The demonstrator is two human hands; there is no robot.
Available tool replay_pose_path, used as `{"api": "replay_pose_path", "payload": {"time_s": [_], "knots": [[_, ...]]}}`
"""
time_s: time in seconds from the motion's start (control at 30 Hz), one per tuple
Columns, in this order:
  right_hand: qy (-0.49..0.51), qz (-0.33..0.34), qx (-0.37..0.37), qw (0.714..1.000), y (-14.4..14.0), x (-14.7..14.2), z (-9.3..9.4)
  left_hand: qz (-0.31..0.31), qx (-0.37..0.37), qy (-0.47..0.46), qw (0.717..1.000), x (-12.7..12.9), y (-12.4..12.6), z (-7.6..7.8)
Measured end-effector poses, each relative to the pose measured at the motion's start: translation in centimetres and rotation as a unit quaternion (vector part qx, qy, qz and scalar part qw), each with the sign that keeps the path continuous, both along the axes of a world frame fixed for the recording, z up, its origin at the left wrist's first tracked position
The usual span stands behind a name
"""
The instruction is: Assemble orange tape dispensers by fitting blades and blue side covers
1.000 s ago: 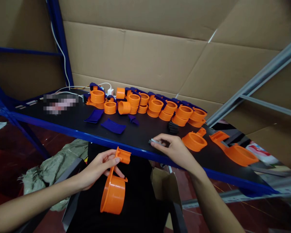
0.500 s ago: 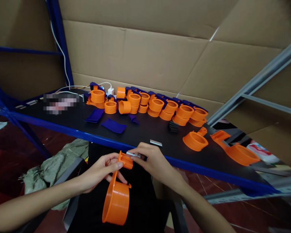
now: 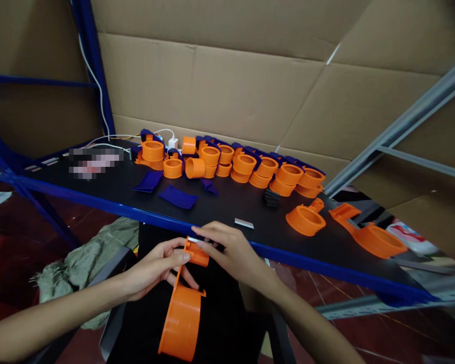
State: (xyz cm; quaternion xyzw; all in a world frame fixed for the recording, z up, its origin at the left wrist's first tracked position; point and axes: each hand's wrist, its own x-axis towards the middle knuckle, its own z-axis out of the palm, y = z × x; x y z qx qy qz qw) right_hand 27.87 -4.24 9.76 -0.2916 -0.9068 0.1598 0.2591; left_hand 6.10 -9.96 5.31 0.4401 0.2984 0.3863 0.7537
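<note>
My left hand grips an orange plastic part by its narrow upper end, thumb in front and fingers behind. The wide ring of this part hangs down over my lap. Along the top of its block-shaped end lies a small white toothed strip. My right hand has its thumb and fingers closed over the strip's right end, which they partly hide. On the table edge just beyond, a similar pale strip lies flat.
Several orange ring parts with dark blue pieces stand in stacked rows along the black table. Curved blue plates lie nearer. Black pieces and two orange parts sit to the right. A blue rail edges the table.
My right hand has moved slightly left, bringing the white strip onto the block end of the orange part. The orange part's ring has turned, so its opening no longer shows.
</note>
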Motion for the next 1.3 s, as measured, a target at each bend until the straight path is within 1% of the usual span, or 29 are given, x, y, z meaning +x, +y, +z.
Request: {"api": "replay_pose_path", "payload": {"time_s": [0.03, 0.07, 0.1, 0.13, 0.17, 0.2, 0.23, 0.27, 0.3, 0.33, 0.37, 0.47, 0.6, 0.83, 1.0, 1.17, 1.3], "knots": [[-0.019, -0.019, 0.021, 0.999, 0.4, 0.7, 0.7, 0.001, -0.004, -0.007, 1.0, 0.0, 0.0, 0.0], [-0.043, -0.056, 0.05, 0.996, 1.0, 1.7, 1.5, 0.002, -0.008, -0.013, 1.0, -0.1, 0.0, 0.0], [-0.071, -0.111, 0.086, 0.988, 1.8, 2.8, 2.2, 0.002, -0.012, -0.019, 1.0, -0.1, 0.0, 0.0], [-0.105, -0.179, 0.125, 0.97, 2.7, 4.0, 2.8, 0.002, -0.016, -0.023, 1.0, -0.1, 0.0, 0.0], [-0.147, -0.25, 0.159, 0.944, 3.7, 5.4, 3.3, 0.001, -0.019, -0.027, 0.999, -0.1, 0.1, 0.0], [-0.19, -0.315, 0.186, 0.911, 4.7, 6.7, 3.6, 0.002, -0.022, -0.03, 0.999, -0.1, 0.1, -0.1], [-0.233, -0.366, 0.202, 0.878, 5.7, 8.1, 3.8, 0.003, -0.026, -0.033, 0.999, -0.1, 0.2, -0.2], [-0.272, -0.402, 0.207, 0.85, 6.6, 9.3, 3.8, 0.005, -0.03, -0.035, 0.999, -0.1, 0.3, -0.2], [-0.303, -0.422, 0.204, 0.829, 7.3, 10.3, 3.7, 0.006, -0.033, -0.036, 0.999, -0.1, 0.3, -0.2], [-0.327, -0.43, 0.197, 0.818, 7.9, 11.2, 3.5, 0.006, -0.035, -0.034, 0.999, -0.1, 0.4, -0.3], [-0.343, -0.429, 0.189, 0.814, 8.4, 11.8, 3.2, 0.006, -0.034, -0.032, 0.999, 0.0, 0.4, -0.3], [-0.357, -0.41, 0.177, 0.82, 9.1, 12.8, 2.4, 0.008, -0.032, -0.031, 0.999, 0.0, 0.3, -0.2], [-0.355, -0.397, 0.178, 0.828, 9.6, 12.9, 2.1, 0.013, -0.033, -0.026, 0.999, -0.1, 0.2, -0.1], [-0.348, -0.419, 0.188, 0.817, 10.1, 12.9, 2.2, 0.022, -0.031, -0.018, 0.999, -0.1, 0.2, 0.1], [-0.358, -0.469, 0.187, 0.786, 9.7, 12.7, 2.4, 0.02, -0.033, -0.019, 0.999, -0.1, 0.2, 0.0], [-0.364, -0.462, 0.175, 0.79, 9.9, 12.4, 2.5, 0.022, -0.03, -0.015, 0.999, 0.0, 0.3, 0.0], [-0.365, -0.477, 0.181, 0.779, 10.4, 12.3, 2.9, 0.021, -0.032, -0.009, 0.999, 0.0, 0.3, 0.0]]}}
